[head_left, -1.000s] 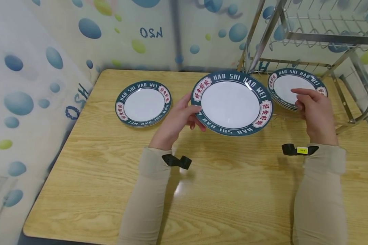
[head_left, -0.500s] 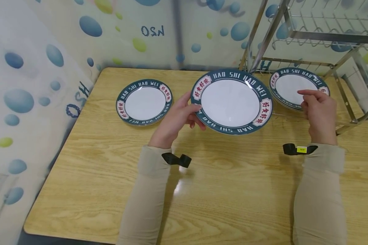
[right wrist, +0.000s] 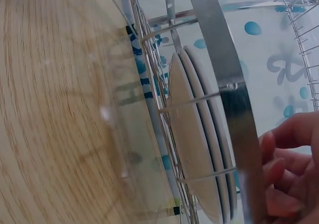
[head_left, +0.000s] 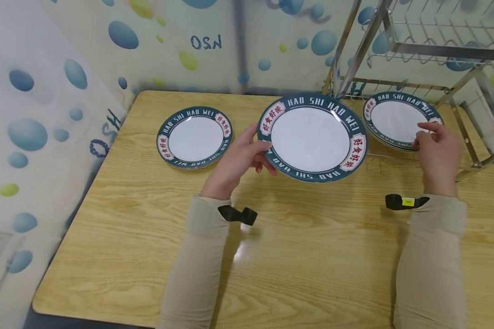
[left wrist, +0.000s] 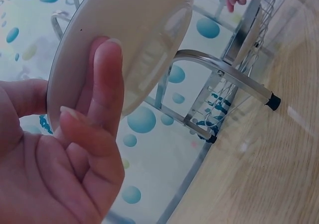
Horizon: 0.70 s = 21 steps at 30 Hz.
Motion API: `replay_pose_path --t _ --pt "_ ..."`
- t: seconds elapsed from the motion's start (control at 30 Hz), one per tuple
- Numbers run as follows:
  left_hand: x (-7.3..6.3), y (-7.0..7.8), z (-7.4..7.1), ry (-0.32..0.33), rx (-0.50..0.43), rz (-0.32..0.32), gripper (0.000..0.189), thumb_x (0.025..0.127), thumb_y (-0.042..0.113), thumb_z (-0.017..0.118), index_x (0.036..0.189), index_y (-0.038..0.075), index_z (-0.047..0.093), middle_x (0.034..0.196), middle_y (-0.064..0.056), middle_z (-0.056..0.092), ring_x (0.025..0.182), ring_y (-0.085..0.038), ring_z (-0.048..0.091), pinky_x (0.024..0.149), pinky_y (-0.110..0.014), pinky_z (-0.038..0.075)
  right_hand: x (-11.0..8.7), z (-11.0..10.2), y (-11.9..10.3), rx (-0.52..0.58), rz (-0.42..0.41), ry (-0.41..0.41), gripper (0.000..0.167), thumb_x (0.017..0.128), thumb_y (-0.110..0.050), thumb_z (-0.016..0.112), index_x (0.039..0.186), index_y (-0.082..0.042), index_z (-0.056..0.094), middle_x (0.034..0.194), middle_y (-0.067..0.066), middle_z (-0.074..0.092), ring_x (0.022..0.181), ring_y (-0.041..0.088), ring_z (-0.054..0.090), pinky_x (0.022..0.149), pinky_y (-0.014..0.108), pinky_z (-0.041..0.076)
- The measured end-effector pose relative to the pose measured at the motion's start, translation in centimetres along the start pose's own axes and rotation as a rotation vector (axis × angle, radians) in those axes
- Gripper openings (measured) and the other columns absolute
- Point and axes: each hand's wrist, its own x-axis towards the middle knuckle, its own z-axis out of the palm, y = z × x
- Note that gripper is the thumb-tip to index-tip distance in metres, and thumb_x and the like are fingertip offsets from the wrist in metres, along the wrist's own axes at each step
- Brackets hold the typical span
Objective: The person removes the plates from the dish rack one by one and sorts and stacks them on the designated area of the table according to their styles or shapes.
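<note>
My left hand (head_left: 240, 160) pinches the left rim of a white plate (head_left: 310, 139) with a dark green lettered border, thumb on top and fingers beneath. The plate is held above the table; its pale underside shows in the left wrist view. A stack of similar plates (head_left: 395, 121) lies on the rack's bottom shelf, and the right wrist view shows its edges. Over the front right of that stack is my right hand (head_left: 438, 153), fingers bent and holding nothing that shows. In the right wrist view its fingers (right wrist: 274, 174) are beside the rack's metal bar.
Another matching plate (head_left: 195, 138) lies on the wooden table (head_left: 304, 256) at the back left. The metal dish rack (head_left: 440, 50) stands at the back right, its upper wire tier above the stack. A wall with blue dots (head_left: 156, 68) borders the back and left.
My right hand has moved to the right over the stack, from its middle toward its right edge. The left hand and its plate stay almost where they were.
</note>
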Motion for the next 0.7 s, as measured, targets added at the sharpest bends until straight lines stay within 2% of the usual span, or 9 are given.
replay_pose_path --t 0.3,0.7 --pt "-0.01 -0.11 -0.19 -0.001 -0.003 0.008 0.045 0.094 0.012 0.042 0.137 0.016 0.03 0.079 -0.016 0.065 0.069 -0.036 0.062 0.049 -0.025 0.036 -0.06 -0.56 0.03 -0.018 0.008 -0.01 0.039 0.093 -0.032 0.042 0.13 -0.024 0.045 0.082 -0.01 0.051 0.071 0.005 0.045 0.052 0.018 0.034" --pt "-0.29 0.11 -0.94 0.083 0.005 -0.026 0.04 0.094 0.015 0.041 0.134 0.015 0.035 0.081 -0.014 0.066 0.071 -0.033 0.064 0.051 -0.025 0.036 0.0 -0.6 0.16 -0.174 0.021 0.002 0.044 0.091 -0.034 0.04 0.135 -0.026 0.038 0.077 -0.015 0.051 0.067 0.007 0.043 0.051 0.024 0.032"
